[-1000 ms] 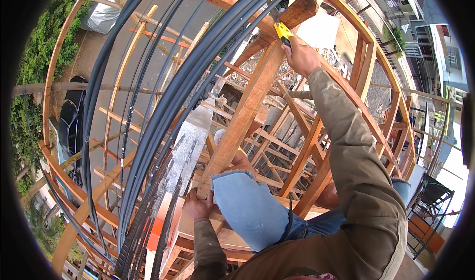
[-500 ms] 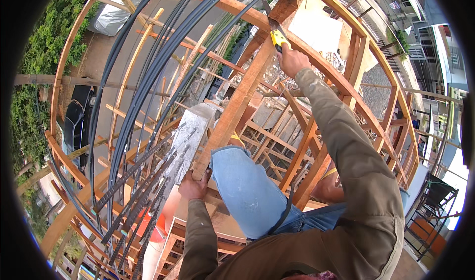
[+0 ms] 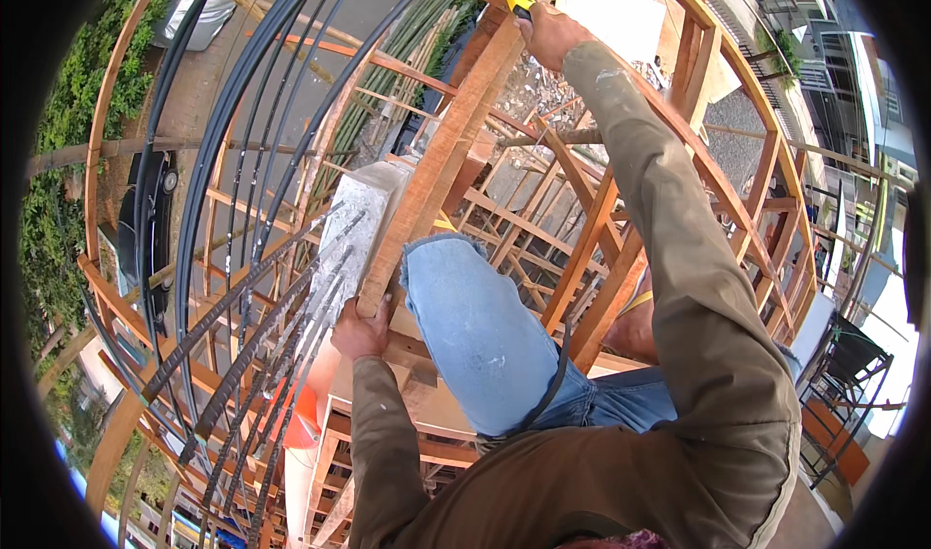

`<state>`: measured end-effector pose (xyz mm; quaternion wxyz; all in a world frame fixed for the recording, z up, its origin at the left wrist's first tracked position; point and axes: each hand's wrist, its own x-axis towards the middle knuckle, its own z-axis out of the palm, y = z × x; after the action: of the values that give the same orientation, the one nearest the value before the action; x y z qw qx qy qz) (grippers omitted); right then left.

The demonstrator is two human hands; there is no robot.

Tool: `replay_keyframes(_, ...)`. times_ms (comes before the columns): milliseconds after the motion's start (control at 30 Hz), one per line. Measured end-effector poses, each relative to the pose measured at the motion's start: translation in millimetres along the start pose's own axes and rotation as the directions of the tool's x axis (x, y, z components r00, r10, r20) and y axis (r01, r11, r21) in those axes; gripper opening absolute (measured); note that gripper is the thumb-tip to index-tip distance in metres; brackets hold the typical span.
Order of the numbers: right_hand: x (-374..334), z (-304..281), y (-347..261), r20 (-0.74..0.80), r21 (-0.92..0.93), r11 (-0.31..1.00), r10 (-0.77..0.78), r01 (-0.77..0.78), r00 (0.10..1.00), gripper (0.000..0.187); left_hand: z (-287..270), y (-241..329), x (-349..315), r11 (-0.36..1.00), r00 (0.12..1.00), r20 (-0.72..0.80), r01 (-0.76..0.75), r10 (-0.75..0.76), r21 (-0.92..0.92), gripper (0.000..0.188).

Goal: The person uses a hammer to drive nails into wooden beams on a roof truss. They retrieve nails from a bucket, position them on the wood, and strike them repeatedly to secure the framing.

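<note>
My right hand [image 3: 555,37] is stretched far forward, closed around the yellow and black handle of a handsaw [image 3: 520,3]. Only a little of its blade shows, by the far end of a long wooden beam [image 3: 427,195] where it meets a crossing timber. That beam slopes from there down toward me, past my left knee. Its near end is in my left hand [image 3: 362,329], thumb and fingers wrapped around it. Just left of the beam stands a grey concrete column top [image 3: 361,200], and ribbed steel bars [image 3: 262,302] stick out beside my left hand.
Thick black cables [image 3: 225,113] run close by on the left. Timber framing [image 3: 582,258] lies below and right of my denim-covered leg [image 3: 485,331], with open gaps down to rubble. A curved wooden rail [image 3: 713,176] passes under my right arm. A dark car [image 3: 145,229] is parked far below.
My right hand and the saw have shifted forward and left, and less of the blade shows. The beam and my left hand sit slightly farther left and forward; the whole view has shifted too.
</note>
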<state>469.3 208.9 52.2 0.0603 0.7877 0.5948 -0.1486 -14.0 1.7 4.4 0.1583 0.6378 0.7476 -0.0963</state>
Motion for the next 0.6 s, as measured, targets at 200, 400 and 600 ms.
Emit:
replay_keyframes(200,-152.4,23.5,0.7,-0.123,0.086,0.993,-0.064,0.075,0.990,0.046,-7.1,-6.9,-4.6,0.996,0.998,-0.063,0.024,-0.030,-0.091,0.071)
replay_keyframes(400,53.5,-21.5,-7.1,-0.037,-0.031,0.999,-0.033,0.032,0.999,0.044,-8.0,4.9,-0.3,0.996,0.998,-0.054,-0.035,0.031,-0.078,0.068)
replay_keyframes(600,-171.0,12.1,-12.0,-0.083,0.115,0.993,-0.001,0.011,0.997,0.044,-6.6,-5.9,-9.3,0.998,0.999,0.024,0.029,-0.028,-0.049,0.068)
